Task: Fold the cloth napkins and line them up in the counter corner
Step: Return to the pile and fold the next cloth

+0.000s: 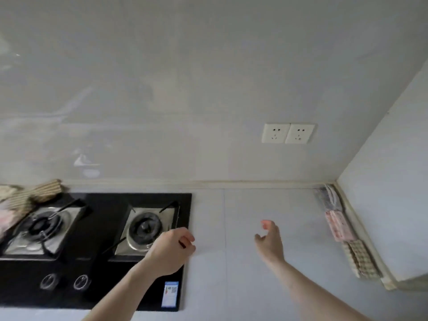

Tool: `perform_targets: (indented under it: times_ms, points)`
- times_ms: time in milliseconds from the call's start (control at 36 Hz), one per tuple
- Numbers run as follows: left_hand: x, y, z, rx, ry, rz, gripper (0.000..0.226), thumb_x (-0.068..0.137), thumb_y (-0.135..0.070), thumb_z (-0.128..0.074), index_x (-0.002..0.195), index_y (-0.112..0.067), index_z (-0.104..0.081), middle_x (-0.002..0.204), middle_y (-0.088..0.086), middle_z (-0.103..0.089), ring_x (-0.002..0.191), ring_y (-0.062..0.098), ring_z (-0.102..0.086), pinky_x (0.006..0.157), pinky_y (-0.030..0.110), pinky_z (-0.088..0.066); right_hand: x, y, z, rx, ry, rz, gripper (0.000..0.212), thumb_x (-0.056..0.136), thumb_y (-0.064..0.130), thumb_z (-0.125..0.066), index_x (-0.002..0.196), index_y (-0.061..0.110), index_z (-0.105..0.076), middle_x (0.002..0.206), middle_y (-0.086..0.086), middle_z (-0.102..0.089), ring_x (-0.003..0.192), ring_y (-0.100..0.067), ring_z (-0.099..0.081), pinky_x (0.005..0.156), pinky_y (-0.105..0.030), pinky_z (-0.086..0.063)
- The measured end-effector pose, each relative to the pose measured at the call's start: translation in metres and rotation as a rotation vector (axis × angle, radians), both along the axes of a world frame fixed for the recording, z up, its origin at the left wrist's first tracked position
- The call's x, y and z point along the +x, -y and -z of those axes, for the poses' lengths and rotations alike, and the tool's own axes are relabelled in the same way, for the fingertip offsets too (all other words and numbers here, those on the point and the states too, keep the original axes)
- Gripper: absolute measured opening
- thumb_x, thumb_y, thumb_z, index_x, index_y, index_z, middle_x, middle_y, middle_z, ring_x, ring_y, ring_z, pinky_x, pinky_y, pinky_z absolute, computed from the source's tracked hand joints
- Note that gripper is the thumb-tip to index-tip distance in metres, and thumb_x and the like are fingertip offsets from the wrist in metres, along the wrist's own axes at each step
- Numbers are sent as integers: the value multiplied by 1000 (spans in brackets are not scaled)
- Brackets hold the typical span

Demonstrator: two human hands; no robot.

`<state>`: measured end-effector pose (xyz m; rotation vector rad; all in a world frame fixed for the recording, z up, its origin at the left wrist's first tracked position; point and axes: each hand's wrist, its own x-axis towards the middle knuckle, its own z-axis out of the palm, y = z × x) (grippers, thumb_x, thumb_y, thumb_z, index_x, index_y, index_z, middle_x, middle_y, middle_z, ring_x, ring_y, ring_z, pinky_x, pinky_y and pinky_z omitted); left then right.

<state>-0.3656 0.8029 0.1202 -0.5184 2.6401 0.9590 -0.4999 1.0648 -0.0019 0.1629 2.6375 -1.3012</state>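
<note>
Three folded napkins stand in a row against the right wall: a pale blue-white one (327, 197) in the corner, a pink one (339, 228) in front of it, and a beige checked one (360, 259) nearest me. Unfolded napkins, striped beige (39, 192) and pink, lie in a heap at the far left beside the stove. My left hand (170, 250) hovers over the stove's right edge with fingers loosely curled, holding nothing. Above the bare counter my right hand (269, 239) hangs with relaxed fingers, empty, well left of the folded row.
A black two-burner gas stove (97, 269) fills the left of the white counter (243, 286). Two wall sockets (288, 133) sit on the back wall. The right wall meets the counter along a pale sealing strip.
</note>
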Motion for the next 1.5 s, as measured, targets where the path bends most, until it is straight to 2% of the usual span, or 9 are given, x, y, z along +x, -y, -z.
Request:
perform_targets:
  times_ms: [83,306,417,556,722,944,1056,1361,1500]
  points:
    - [41,30,-7,-10,-28,-87,8,84,-32,-70,89,-36,-67,81,-20,-72,78,-5,-65,80,18,-53,27,63,-19,-17,51,-235,46,88,6,-59,132,16,-51,127,1,-52,76,-3,-56,79,-23,-39]
    - [175,111,-18,-49,-72,-336,17,84,-35,-70,96,-42,-63,95,-24,-67,82,-1,-64,79,18,-52,130,198,-62,-105,27,-696,45,90,20,-64,130,31,-49,127,12,-50,92,-4,-62,80,-18,-48]
    - [248,145,-21,-51,-88,-470,20,88,-31,-69,106,-37,-65,104,-20,-66,88,2,-65,81,23,-56,187,249,-79,-140,37,-816,42,87,25,-65,122,41,-49,129,16,-51,97,-2,-63,94,-28,-53]
    - [338,180,-26,-79,-103,-548,23,94,-31,-66,116,-36,-62,114,-21,-60,92,0,-63,76,14,-48,257,299,-93,-171,53,-922,41,90,25,-66,126,38,-50,130,18,-49,109,-1,-57,92,-25,-49]
    - [425,218,-29,-98,-113,-663,23,92,-31,-66,114,-37,-62,112,-23,-62,89,-2,-62,75,14,-46,323,351,-105,-157,45,-1048,40,90,28,-64,125,42,-51,128,22,-47,114,1,-53,95,-30,-53]
    - [482,287,-21,-89,-156,-785,22,86,-31,-68,107,-38,-66,107,-20,-66,88,-3,-65,82,22,-54,365,433,-122,-126,27,-1191,37,93,31,-65,125,44,-50,125,23,-47,114,3,-50,82,-17,-47]
    - [496,326,-17,-93,-178,-831,20,88,-29,-69,105,-38,-66,106,-21,-65,84,-5,-64,70,11,-45,375,486,-114,-143,41,-1214,36,91,33,-64,123,45,-51,123,23,-48,114,4,-50,94,-30,-53]
    - [545,458,-6,-90,-158,-1020,16,83,-34,-75,95,-40,-66,99,-20,-68,77,-11,-62,67,11,-45,410,647,-82,-105,124,-1343,35,89,27,-62,120,39,-53,125,23,-46,111,2,-52,93,-26,-49]
    - [556,505,0,-76,-174,-1067,19,85,-30,-73,101,-38,-67,104,-22,-67,80,-14,-62,69,10,-47,419,713,-83,-78,120,-1417,30,91,27,-62,118,37,-53,123,19,-47,111,1,-52,87,-20,-45]
